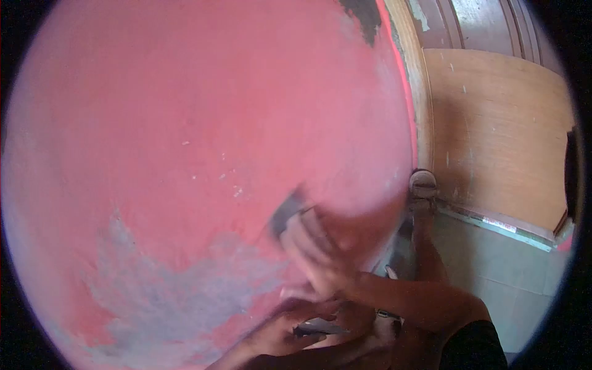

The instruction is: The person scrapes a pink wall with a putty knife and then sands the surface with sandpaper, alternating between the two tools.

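Observation:
My right hand [314, 253] is closed around a flat dark-grey scraper [287, 216], pressed to or very near the red-painted wall [216, 111]. Motion blurs both the fingers and the tool, so its handle does not show. Lower down, close to the right wrist, my left hand [287, 330] is closed on a flat greyish piece with a dark edge [317, 327]. That piece is partly covered by fingers, and its kind cannot be made out. A rough grey patch [179, 302] spreads across the wall left of my hands. Small pale flecks [237, 191] mark the paint above it.
A dark bare patch [367, 18] shows at the wall's upper edge, beside a wooden frame [416, 68]. To the right are a brown wooden panel [493, 129] and a pale strip [499, 225] along its base. A foot in a sandal [423, 184] stands on the grey tiled floor [493, 271].

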Tool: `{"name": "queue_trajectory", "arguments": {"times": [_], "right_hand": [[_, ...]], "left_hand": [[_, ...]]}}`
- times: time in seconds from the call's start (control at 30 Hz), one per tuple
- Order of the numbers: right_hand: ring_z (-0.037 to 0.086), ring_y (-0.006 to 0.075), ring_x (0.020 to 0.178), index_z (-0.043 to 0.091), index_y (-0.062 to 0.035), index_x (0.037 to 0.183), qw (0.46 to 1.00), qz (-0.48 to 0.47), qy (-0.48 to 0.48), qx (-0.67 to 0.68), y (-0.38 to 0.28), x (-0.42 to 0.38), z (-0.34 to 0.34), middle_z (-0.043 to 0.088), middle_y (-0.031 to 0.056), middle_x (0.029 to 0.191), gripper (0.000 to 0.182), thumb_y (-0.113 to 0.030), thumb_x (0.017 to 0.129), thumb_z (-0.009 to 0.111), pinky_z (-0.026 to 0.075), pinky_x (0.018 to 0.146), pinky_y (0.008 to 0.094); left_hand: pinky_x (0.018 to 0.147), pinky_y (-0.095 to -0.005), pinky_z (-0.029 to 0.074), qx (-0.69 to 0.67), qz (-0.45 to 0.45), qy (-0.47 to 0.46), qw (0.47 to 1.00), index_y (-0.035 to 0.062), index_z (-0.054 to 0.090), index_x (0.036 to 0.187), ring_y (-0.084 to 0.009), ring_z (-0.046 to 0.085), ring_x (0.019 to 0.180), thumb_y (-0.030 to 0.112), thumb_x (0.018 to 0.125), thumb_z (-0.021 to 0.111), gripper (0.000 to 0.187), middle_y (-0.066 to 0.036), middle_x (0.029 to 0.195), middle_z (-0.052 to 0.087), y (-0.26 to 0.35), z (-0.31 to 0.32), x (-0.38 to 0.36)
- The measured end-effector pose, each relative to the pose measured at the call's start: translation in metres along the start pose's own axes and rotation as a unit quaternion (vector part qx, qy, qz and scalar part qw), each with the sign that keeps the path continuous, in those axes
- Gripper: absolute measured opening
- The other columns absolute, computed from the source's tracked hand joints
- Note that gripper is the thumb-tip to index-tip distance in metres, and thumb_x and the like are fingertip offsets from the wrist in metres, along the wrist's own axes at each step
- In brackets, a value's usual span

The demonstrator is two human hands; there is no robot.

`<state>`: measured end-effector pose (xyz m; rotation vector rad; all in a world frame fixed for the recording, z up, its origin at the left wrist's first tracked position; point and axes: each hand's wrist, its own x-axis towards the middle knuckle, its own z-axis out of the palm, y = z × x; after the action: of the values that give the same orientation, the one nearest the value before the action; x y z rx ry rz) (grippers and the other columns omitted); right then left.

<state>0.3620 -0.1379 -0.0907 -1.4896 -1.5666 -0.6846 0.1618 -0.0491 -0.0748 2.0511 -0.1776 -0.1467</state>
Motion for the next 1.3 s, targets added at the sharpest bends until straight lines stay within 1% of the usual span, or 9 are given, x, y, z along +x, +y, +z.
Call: {"name": "queue_trajectory", "arguments": {"times": [0.13,0.37,0.5,0.67,0.77,0.93,1.07,1.17,1.3], "right_hand": [[0.025,0.0420,0.156,0.042,-0.0021,0.156,0.990,-0.119,-0.064,-0.028,0.019,-0.007,0.019,0.033,0.0242,0.165,0.093,-0.066,0.092,0.063,0.020,0.125,0.0569],[0.027,0.0514,0.152,0.046,0.0068,0.150,0.991,0.057,0.123,0.018,0.007,-0.002,0.015,0.033,0.0295,0.163,0.094,-0.066,0.093,0.063,0.023,0.123,0.0592],[0.028,0.0482,0.153,0.046,-0.0016,0.154,0.995,-0.083,-0.043,-0.021,0.005,0.000,0.010,0.032,0.0276,0.165,0.091,-0.070,0.095,0.054,0.024,0.123,0.0580],[0.025,0.0469,0.154,0.042,0.0018,0.155,0.990,0.104,0.051,-0.083,0.046,-0.015,0.007,0.025,0.0304,0.166,0.092,-0.064,0.094,0.062,0.025,0.122,0.0583],[0.024,0.0460,0.155,0.042,0.0045,0.154,0.991,0.089,0.095,0.002,0.009,0.000,0.008,0.024,0.0324,0.166,0.094,-0.066,0.094,0.060,0.021,0.123,0.0590],[0.021,0.0463,0.156,0.045,-0.0083,0.156,0.986,-0.127,-0.013,-0.107,0.030,-0.007,0.014,0.026,0.0257,0.168,0.088,-0.068,0.093,0.059,0.021,0.122,0.0586],[0.030,0.0458,0.150,0.037,-0.0022,0.158,0.988,0.101,0.062,-0.098,0.060,-0.022,0.008,0.021,0.0295,0.167,0.095,-0.068,0.094,0.060,0.031,0.111,0.0640],[0.032,0.0432,0.149,0.039,0.0003,0.156,0.973,0.201,-0.023,-0.110,0.010,-0.015,0.012,0.024,0.0313,0.164,0.095,-0.069,0.095,0.057,0.031,0.108,0.0638],[0.041,0.0409,0.139,0.047,-0.0087,0.155,0.997,-0.014,0.043,-0.060,-0.001,-0.024,0.034,0.034,0.0190,0.162,0.092,-0.075,0.092,0.055,0.026,0.113,0.0570]], "left_hand": [[0.097,-0.0355,0.052,0.026,0.021,-0.009,0.999,0.0044,0.068,0.132,-0.0183,0.065,0.110,0.011,0.101,0.069,0.031,-0.009,0.121,0.071,-0.007,0.000,0.002],[0.096,-0.0351,0.052,0.019,0.073,0.016,0.997,0.0049,0.068,0.132,-0.0239,0.067,0.109,0.010,0.098,0.073,0.035,-0.013,0.125,0.071,0.004,-0.004,0.004],[0.094,-0.0350,0.053,0.030,0.033,0.010,0.999,0.0047,0.068,0.130,-0.0220,0.067,0.106,0.009,0.098,0.072,0.033,-0.013,0.122,0.072,0.008,-0.004,0.008],[0.095,-0.0353,0.053,-0.004,-0.011,-0.018,1.000,0.0044,0.068,0.131,-0.0197,0.066,0.109,0.009,0.099,0.071,0.033,-0.011,0.124,0.072,-0.001,-0.002,-0.005],[0.097,-0.0355,0.052,-0.015,-0.003,0.002,1.000,0.0046,0.068,0.131,-0.0193,0.066,0.111,0.012,0.100,0.071,0.033,-0.011,0.126,0.071,0.006,-0.004,0.002],[0.098,-0.0356,0.052,0.016,0.017,-0.018,1.000,0.0045,0.068,0.132,-0.0194,0.066,0.112,0.013,0.100,0.070,0.033,-0.010,0.128,0.071,-0.001,-0.005,0.008],[0.109,-0.0368,0.048,0.044,0.044,-0.048,0.997,0.0025,0.061,0.141,-0.0248,0.064,0.125,0.010,0.101,0.067,0.041,-0.015,0.138,0.066,-0.003,-0.006,-0.001],[0.108,-0.0380,0.048,-0.025,-0.037,-0.041,0.998,0.0034,0.063,0.139,-0.0257,0.063,0.126,0.011,0.102,0.066,0.038,-0.015,0.139,0.066,-0.005,-0.005,0.000],[0.108,-0.0379,0.048,0.030,-0.016,-0.029,0.999,0.0026,0.063,0.139,-0.0253,0.064,0.126,0.011,0.102,0.066,0.038,-0.014,0.140,0.066,0.003,-0.004,0.011]]}}
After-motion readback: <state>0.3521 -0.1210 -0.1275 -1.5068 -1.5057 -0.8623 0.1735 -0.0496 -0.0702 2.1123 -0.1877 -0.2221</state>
